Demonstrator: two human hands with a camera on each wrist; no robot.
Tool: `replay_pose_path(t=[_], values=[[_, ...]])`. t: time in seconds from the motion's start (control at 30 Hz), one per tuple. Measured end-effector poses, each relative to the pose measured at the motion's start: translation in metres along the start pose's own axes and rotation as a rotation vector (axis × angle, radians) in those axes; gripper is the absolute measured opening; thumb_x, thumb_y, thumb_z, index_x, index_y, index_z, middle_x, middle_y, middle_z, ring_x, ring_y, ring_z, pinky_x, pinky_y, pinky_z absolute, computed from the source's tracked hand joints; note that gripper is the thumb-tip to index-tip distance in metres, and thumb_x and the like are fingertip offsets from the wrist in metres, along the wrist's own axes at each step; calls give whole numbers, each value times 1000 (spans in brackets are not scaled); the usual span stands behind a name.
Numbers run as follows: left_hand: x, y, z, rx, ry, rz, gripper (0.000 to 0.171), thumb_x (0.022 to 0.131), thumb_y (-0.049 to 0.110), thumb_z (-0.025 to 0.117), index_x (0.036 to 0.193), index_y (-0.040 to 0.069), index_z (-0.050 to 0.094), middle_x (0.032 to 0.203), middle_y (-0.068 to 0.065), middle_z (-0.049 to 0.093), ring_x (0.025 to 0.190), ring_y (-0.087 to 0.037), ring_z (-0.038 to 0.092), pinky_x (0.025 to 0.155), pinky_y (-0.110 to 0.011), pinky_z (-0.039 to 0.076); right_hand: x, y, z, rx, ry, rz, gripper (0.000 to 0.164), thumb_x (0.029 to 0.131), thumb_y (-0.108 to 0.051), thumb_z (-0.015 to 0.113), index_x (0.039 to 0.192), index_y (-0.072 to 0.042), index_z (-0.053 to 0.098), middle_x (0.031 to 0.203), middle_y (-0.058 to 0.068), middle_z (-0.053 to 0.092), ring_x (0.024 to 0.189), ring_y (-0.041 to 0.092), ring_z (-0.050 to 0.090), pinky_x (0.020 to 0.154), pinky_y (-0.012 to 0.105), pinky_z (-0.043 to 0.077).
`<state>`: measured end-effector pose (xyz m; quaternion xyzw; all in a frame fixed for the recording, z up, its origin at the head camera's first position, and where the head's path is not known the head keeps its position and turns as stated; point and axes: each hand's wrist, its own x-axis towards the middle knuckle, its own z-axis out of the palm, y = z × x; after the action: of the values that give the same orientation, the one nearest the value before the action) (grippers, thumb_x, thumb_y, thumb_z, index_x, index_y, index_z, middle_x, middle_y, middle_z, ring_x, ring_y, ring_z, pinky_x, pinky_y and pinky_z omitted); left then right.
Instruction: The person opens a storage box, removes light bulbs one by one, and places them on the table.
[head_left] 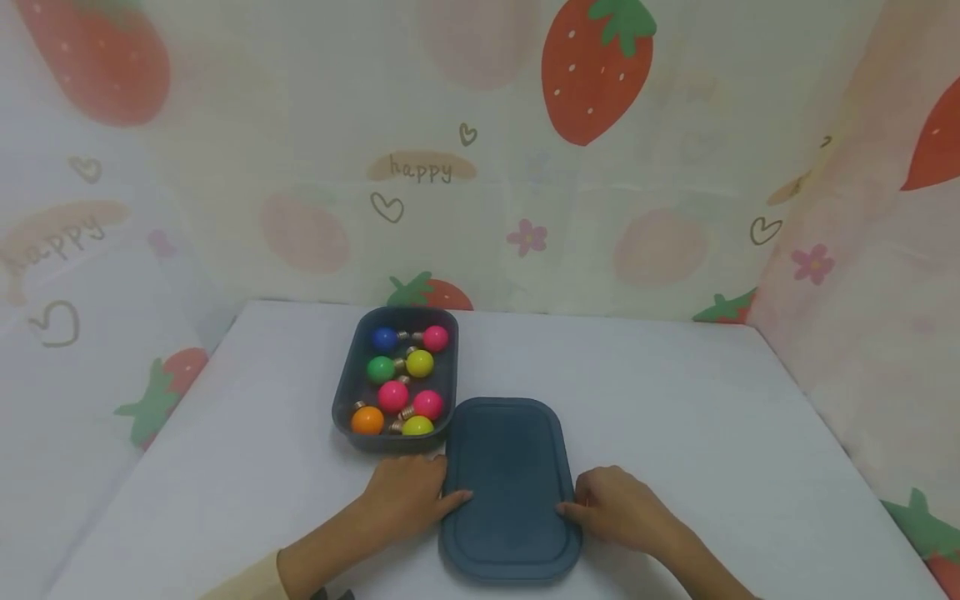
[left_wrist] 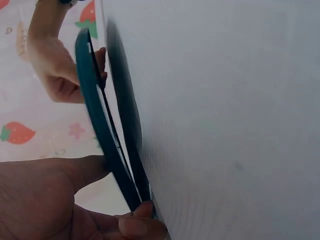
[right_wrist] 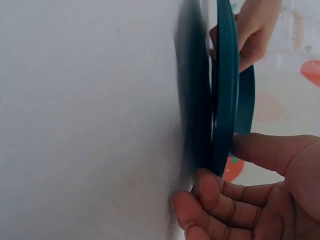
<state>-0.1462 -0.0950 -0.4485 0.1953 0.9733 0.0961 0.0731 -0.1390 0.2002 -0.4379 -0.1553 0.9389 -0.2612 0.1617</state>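
Observation:
A dark blue rectangular lid (head_left: 502,492) with rounded corners is level in front of the person, close over the table. My left hand (head_left: 408,497) grips its left edge, thumb on top and fingers under the rim. On the opposite edge my right hand (head_left: 618,508) pinches the lid in the same way. Both wrist views show a thin gap and a shadow between the lid (left_wrist: 97,110) and the white surface. Just beyond the left hand stands a dark container (head_left: 341,400) holding several coloured light bulbs (head_left: 393,397) with metal screw bases.
The white table (head_left: 675,400) extends to both sides of the hands. Behind it hangs a pale cloth (head_left: 330,100) printed with strawberries and hearts, and more of the same cloth lines the left and right sides. The container's near right corner sits right by the lid's far left corner.

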Motion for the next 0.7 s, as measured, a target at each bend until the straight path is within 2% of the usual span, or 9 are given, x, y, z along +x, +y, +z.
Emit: replay_pose_path(t=[0.17, 0.33, 0.53, 0.7], values=[[0, 0, -1, 10, -27, -3, 58, 91, 54, 70, 107, -2, 68, 66, -2, 55, 61, -18, 54, 55, -35, 50, 1, -1, 3, -36, -28, 45, 28, 90, -31, 76, 74, -11, 65, 58, -4, 56, 53, 12, 53, 48, 28, 42], [0, 0, -1, 9, -34, -5, 60, 91, 54, 70, 111, -2, 67, 69, -3, 58, 63, -19, 57, 58, -37, 53, 0, 1, 5, -48, -30, 26, 30, 90, -33, 76, 73, -11, 64, 56, -4, 55, 50, 12, 53, 46, 28, 42], [-3, 1, -4, -2, -54, 3, 53, 91, 52, 71, 105, 1, 69, 61, 0, 51, 58, -17, 51, 52, -31, 45, -1, 0, 5, -46, -36, 6, 31, 89, -32, 78, 70, -13, 63, 52, -4, 54, 46, 11, 52, 44, 28, 41], [-9, 5, -9, 2, -81, 15, 48, 92, 52, 69, 96, 4, 70, 54, 1, 44, 53, -16, 47, 49, -29, 34, -1, -5, 2, -93, -18, 42, 28, 87, -33, 80, 73, -12, 67, 58, -5, 55, 54, 12, 52, 49, 29, 42]])
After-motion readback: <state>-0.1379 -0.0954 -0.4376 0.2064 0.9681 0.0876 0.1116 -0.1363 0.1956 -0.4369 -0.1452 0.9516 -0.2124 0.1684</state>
